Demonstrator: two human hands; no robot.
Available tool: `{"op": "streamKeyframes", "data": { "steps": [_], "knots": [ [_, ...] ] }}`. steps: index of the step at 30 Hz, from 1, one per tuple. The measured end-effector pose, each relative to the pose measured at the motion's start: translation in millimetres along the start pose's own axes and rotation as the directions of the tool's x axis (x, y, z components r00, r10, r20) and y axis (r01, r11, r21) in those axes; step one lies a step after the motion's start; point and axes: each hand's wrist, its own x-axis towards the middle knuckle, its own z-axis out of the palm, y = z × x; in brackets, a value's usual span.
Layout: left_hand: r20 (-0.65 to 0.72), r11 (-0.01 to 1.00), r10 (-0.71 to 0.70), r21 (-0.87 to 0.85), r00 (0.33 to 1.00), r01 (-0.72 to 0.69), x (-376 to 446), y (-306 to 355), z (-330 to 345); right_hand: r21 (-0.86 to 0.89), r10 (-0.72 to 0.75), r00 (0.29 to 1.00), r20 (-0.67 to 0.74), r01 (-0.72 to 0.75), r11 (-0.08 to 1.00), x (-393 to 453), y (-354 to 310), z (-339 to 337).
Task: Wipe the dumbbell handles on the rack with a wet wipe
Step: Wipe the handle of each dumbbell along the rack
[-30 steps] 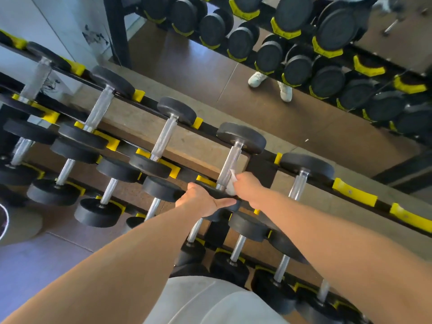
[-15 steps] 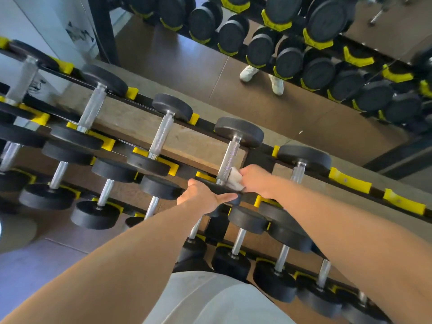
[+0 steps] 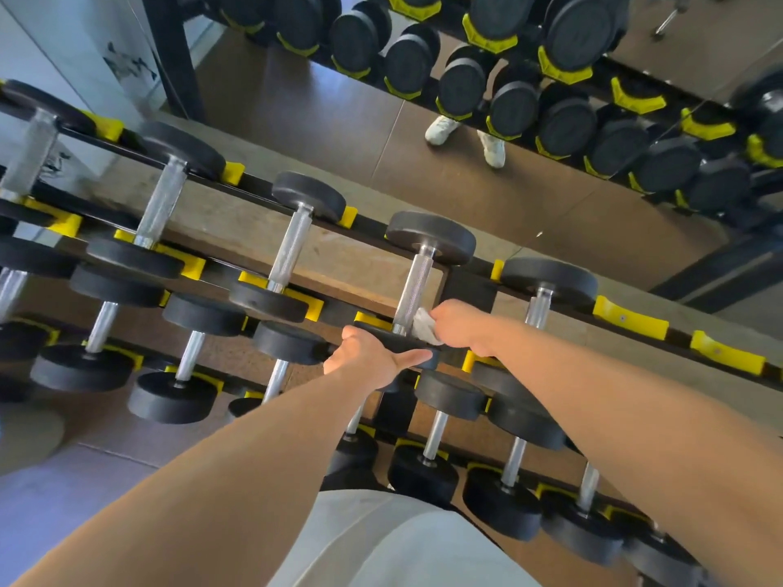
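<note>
White wipe: one crumpled wet wipe (image 3: 425,327), pinched in the right hand (image 3: 462,328) and pressed to the lower end of a knurled steel dumbbell handle (image 3: 412,291)
Right hand: fingers curled round the wipe, beside the handle, just above the near weight plate
Left hand: left hand (image 3: 369,358) grips the rim of the near black plate (image 3: 402,341) of the same dumbbell, thumb stretched along its edge
Dumbbell being wiped: on the top tier of the rack (image 3: 631,323), its far plate (image 3: 431,238) on the back rail
Top tier: five dumbbells in view, the leftmost cut by the frame edge; three lie left of the wiped one, one (image 3: 540,298) right of it
Yellow cradles: two empty ones (image 3: 727,353) on the right of the near rail
Lower tiers: more black dumbbells with steel handles; full count cannot be told
Mirror: behind the rack, shows two white shoes (image 3: 466,136) and reflected dumbbell rows
Foreground: two bare forearms and light grey clothing (image 3: 394,548)
</note>
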Motion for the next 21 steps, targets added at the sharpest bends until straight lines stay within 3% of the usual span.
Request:
{"op": "streamKeyframes", "data": {
  "steps": [2, 4, 5, 6, 9, 11, 13, 15, 17, 20, 21],
  "knots": [
    [-0.018, 0.995, 0.021, 0.097, 1.000, -0.019, 1.7, -3.8, 0.6, 0.406, 0.143, 0.990, -0.008, -0.128, 0.905, 6.3, -2.4, -9.4],
    [-0.017, 0.989, 0.040, 0.140, 0.999, -0.037, 3.2, -7.3, 1.1, 0.781, 0.308, 0.950, -0.043, -0.160, 0.604, 17.5, -6.3, -19.3],
    [-0.012, 0.988, 0.050, 0.147, 0.999, -0.047, 4.2, -8.5, 1.1, 0.873, 0.397, 0.917, -0.047, -0.156, 0.463, 24.5, -4.8, -23.1],
    [-0.009, 0.988, 0.053, 0.147, 0.999, -0.051, 4.2, -9.1, 0.5, 0.909, 0.446, 0.894, -0.042, -0.151, 0.389, 28.9, -5.1, -24.2],
    [-0.006, 0.988, 0.049, 0.144, 0.999, -0.047, 4.3, -8.0, -0.3, 0.871, 0.384, 0.914, -0.129, -0.081, 0.484, 22.6, -22.3, -12.3],
    [-0.009, 0.988, 0.042, 0.152, 0.999, -0.040, 5.0, -7.0, 0.0, 0.765, 0.339, 0.932, -0.128, -0.125, 0.632, 14.1, -31.3, 6.3],
    [-0.014, 0.988, 0.040, 0.147, 0.999, -0.037, 6.5, -6.8, 0.9, 0.474, 0.248, 0.960, -0.127, -0.161, 0.865, 5.3, -28.0, 14.2],
    [-0.015, 0.988, 0.036, 0.149, 0.999, -0.033, 7.4, -6.9, 0.2, 0.275, 0.184, 0.983, -0.001, -0.177, 0.945, -1.2, -19.8, 7.9],
    [-0.007, 0.986, 0.039, 0.162, 0.999, -0.037, 7.7, -7.2, 0.1, 0.441, 0.163, 0.984, 0.066, -0.176, 0.880, 0.9, -12.2, -5.6],
    [-0.013, 0.979, 0.054, 0.199, 0.998, -0.050, 7.4, -7.9, -0.7, 0.754, 0.292, 0.954, -0.063, -0.146, 0.640, 19.6, -9.9, -25.7],
    [-0.017, 0.977, 0.057, 0.208, 0.998, -0.053, 7.3, -8.5, -0.4, 0.726, 0.297, 0.946, -0.132, -0.111, 0.678, 26.2, -12.6, -28.4]
  ]
}}
